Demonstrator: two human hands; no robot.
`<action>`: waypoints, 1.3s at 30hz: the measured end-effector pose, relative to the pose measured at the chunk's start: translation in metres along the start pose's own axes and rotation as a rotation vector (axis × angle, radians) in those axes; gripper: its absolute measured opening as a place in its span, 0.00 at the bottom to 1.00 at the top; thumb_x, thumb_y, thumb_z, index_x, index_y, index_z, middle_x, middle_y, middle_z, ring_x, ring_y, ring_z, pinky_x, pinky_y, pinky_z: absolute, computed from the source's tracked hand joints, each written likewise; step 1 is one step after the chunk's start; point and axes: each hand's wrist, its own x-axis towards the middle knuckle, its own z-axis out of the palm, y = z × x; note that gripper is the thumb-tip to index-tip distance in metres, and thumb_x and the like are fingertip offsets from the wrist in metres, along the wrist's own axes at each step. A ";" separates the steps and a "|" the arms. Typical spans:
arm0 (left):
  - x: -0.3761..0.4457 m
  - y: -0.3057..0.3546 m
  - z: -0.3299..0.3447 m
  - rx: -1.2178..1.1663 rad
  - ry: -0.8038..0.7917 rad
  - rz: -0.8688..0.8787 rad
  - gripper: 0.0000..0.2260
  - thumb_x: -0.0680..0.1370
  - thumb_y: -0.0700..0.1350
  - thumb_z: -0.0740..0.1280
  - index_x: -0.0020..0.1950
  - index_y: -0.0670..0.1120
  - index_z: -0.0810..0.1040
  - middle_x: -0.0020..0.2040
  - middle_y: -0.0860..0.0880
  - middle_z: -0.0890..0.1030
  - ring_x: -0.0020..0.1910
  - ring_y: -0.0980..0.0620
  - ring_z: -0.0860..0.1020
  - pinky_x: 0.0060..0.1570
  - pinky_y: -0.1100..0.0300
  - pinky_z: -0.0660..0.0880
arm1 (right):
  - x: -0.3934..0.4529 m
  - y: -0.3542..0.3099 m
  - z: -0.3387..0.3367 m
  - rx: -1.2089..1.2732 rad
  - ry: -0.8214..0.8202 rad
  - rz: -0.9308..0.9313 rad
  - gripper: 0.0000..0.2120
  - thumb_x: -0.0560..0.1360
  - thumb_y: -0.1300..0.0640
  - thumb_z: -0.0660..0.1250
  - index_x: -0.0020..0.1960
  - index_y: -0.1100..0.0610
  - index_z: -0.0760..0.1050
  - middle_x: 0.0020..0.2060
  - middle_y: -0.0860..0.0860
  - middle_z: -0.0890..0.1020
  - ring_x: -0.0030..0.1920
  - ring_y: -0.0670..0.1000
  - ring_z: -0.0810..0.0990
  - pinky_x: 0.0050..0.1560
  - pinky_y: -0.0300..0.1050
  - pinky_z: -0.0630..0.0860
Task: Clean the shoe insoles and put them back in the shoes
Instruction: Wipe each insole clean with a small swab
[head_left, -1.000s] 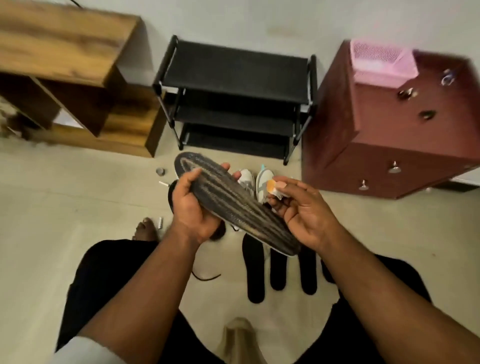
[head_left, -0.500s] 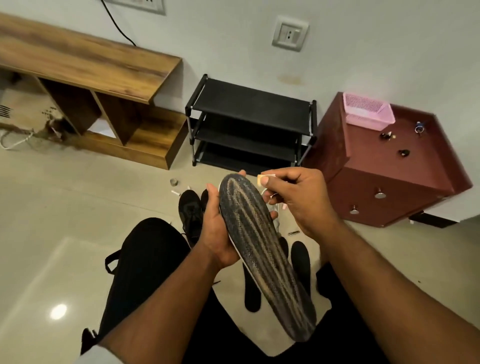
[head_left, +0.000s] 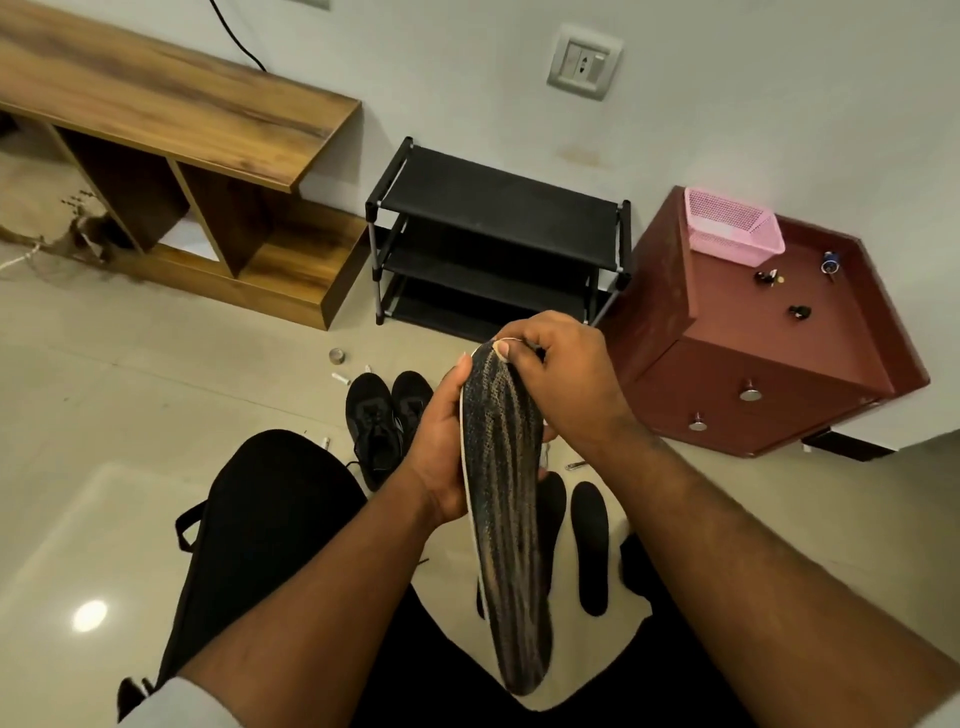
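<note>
A striped insole (head_left: 501, 525) was held upright above the floor (head_left: 130, 415), in front of the black shoe rack (head_left: 496, 244), its toe end pointing toward the rack and its heel end hanging low between the person's knees. The left hand (head_left: 441, 447) was wrapped around the insole's left edge near the toe half, thumb along the rim and fingers curled behind. The right hand (head_left: 558, 374) was curled over the toe tip, fingers pinched together against it; whether anything was pinched inside them could not be told. A pair of black sneakers (head_left: 387, 415) stood on the floor just in front of the rack, left of the held insole. Two black insoles (head_left: 589, 545) lay flat on the floor beyond the held one, farther from the rack than the sneakers. A maroon cabinet (head_left: 753, 374) with a pink basket (head_left: 732, 228) on top stood right of the rack, and a wooden shelf unit (head_left: 208, 156) stood left of it.
</note>
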 end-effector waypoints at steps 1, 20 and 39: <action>0.001 0.002 -0.002 0.034 0.022 0.004 0.29 0.78 0.66 0.56 0.59 0.45 0.82 0.53 0.39 0.82 0.48 0.43 0.82 0.51 0.46 0.75 | 0.000 0.000 0.000 -0.032 0.002 -0.016 0.08 0.77 0.61 0.64 0.50 0.56 0.82 0.44 0.49 0.80 0.47 0.44 0.77 0.51 0.37 0.74; 0.001 0.000 -0.005 0.235 0.083 -0.018 0.30 0.79 0.67 0.54 0.68 0.47 0.76 0.63 0.35 0.78 0.61 0.40 0.78 0.62 0.40 0.72 | -0.010 0.002 0.002 -0.131 -0.005 -0.172 0.08 0.77 0.64 0.63 0.51 0.61 0.81 0.46 0.54 0.80 0.49 0.50 0.77 0.52 0.44 0.76; 0.013 0.002 -0.002 0.150 0.080 -0.041 0.29 0.79 0.67 0.53 0.70 0.50 0.74 0.63 0.38 0.79 0.59 0.39 0.79 0.56 0.42 0.78 | -0.017 0.022 0.001 -0.238 -0.072 -0.269 0.08 0.74 0.66 0.64 0.50 0.63 0.80 0.44 0.56 0.81 0.46 0.55 0.79 0.46 0.49 0.78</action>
